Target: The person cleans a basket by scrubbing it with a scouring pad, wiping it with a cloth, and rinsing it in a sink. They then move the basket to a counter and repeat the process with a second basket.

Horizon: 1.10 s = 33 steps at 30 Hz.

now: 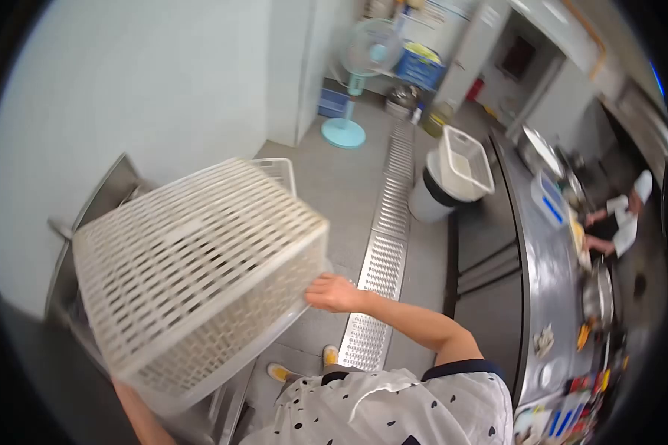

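Note:
A large white slatted plastic crate, its slatted bottom turned up and its rim down, is tilted at the left, over a metal sink or stand. My right hand is closed round the rim at its right corner. My left hand is at the crate's near left corner, mostly hidden under and behind it, with only the wrist and forearm clear. Behind the crate shows part of another white basket. The metal edge of the sink or stand shows beyond the crate's left side.
A floor drain grate runs ahead. Right of it stand a grey bin with a white tub on top and a steel counter. A pale blue fan stands ahead. Another person's hands work across the counter.

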{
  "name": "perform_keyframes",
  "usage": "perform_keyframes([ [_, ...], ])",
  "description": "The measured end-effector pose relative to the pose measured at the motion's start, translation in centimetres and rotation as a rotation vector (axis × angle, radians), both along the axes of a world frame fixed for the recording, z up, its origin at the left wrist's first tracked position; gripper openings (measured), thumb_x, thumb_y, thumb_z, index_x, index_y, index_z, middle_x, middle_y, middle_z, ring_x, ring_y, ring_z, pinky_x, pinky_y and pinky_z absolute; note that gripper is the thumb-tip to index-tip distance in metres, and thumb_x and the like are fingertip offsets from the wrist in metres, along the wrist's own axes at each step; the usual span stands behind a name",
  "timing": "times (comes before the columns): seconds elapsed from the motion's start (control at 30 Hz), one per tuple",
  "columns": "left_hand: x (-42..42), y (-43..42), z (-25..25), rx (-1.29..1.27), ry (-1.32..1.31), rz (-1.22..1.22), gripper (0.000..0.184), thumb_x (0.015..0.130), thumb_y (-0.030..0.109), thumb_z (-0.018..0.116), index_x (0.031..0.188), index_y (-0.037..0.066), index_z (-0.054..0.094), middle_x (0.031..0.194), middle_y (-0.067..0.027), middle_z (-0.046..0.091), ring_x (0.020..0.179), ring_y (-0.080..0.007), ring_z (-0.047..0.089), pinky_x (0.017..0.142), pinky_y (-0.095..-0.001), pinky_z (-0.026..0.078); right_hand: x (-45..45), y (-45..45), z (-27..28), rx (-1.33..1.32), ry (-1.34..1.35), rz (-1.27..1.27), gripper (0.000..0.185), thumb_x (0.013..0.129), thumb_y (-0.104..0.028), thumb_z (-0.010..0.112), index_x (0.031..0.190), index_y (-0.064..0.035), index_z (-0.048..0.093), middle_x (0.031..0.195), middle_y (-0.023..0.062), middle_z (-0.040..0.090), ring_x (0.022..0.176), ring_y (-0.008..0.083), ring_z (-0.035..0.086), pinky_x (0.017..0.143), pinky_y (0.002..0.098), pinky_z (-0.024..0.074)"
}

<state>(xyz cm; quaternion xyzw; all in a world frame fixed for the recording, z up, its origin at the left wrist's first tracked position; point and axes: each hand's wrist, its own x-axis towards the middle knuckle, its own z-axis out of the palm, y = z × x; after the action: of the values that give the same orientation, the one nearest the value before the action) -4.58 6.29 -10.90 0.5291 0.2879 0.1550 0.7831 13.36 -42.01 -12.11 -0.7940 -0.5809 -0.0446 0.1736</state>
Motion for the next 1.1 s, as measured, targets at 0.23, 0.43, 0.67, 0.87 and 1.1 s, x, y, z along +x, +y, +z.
perform_keyframes([
  [0.23, 1.0, -4.9, 10.8, 0.127, 0.014, 0.025, 0.038, 0.079, 0.023, 0.046, 0.105, -0.001, 0.059, 0.089, -0.0098, 0.064, 0.075, -0.0193, 0.063, 0.064, -0.0301, 0.053, -0.8, -2.9, -0.3, 0.194, 0.139, 0.004, 0.016, 0.072, -0.012, 0.063, 0.082, -0.0115, 0.051, 0.082, 0.0014, 0.051, 0.081, 0.0185, 0.053, 0.070, 0.0327, 0.0425],
  [0.43, 1.0, -10.7, 16.7, 0.149, -0.005, 0.042, 0.039, 0.079, 0.024, 0.045, 0.105, -0.001, 0.059, 0.088, -0.0108, 0.065, 0.074, -0.0209, 0.063, 0.063, -0.0311, 0.054, -0.4, -3.1, -1.9, 0.374, 0.225, -0.033, 0.016, 0.073, -0.010, 0.063, 0.083, -0.0112, 0.051, 0.080, 0.0011, 0.052, 0.081, 0.0201, 0.054, 0.067, 0.0335, 0.0430],
  [0.67, 0.7, -13.4, 20.2, 0.138, -0.101, 0.056, 0.039, 0.079, 0.024, 0.044, 0.104, -0.002, 0.059, 0.088, -0.0120, 0.065, 0.073, -0.0227, 0.064, 0.062, -0.0323, 0.055, 0.5, -0.3, -3.6, 0.313, 0.256, -0.103, 0.018, 0.073, -0.011, 0.064, 0.084, -0.0108, 0.049, 0.083, 0.0007, 0.053, 0.084, 0.0210, 0.054, 0.074, 0.0375, 0.0412],
  [0.87, 3.4, -11.3, 22.6, 0.341, -0.190, 0.051, 0.034, 0.080, 0.024, 0.044, 0.098, 0.000, 0.059, 0.085, -0.0107, 0.064, 0.073, -0.0221, 0.063, 0.065, -0.0327, 0.054, -0.1, -0.1, -4.2, 0.347, 0.355, -0.324, 0.042, 0.073, -0.009, 0.066, 0.111, -0.0143, 0.050, 0.111, 0.0071, 0.050, 0.104, 0.0254, 0.050, 0.089, 0.0398, 0.0378],
  [1.1, 14.0, -14.0, 27.3, 0.109, -0.464, -0.260, 0.037, 0.080, 0.015, 0.044, 0.111, -0.004, 0.049, 0.108, -0.0136, 0.058, 0.100, -0.0226, 0.057, 0.092, -0.0355, 0.043, -0.3, -16.0, -11.9, 0.222, 0.747, -0.886, 0.049, 0.074, -0.014, 0.064, 0.120, -0.0127, 0.049, 0.120, 0.0111, 0.048, 0.109, 0.0290, 0.050, 0.090, 0.0397, 0.0421],
])
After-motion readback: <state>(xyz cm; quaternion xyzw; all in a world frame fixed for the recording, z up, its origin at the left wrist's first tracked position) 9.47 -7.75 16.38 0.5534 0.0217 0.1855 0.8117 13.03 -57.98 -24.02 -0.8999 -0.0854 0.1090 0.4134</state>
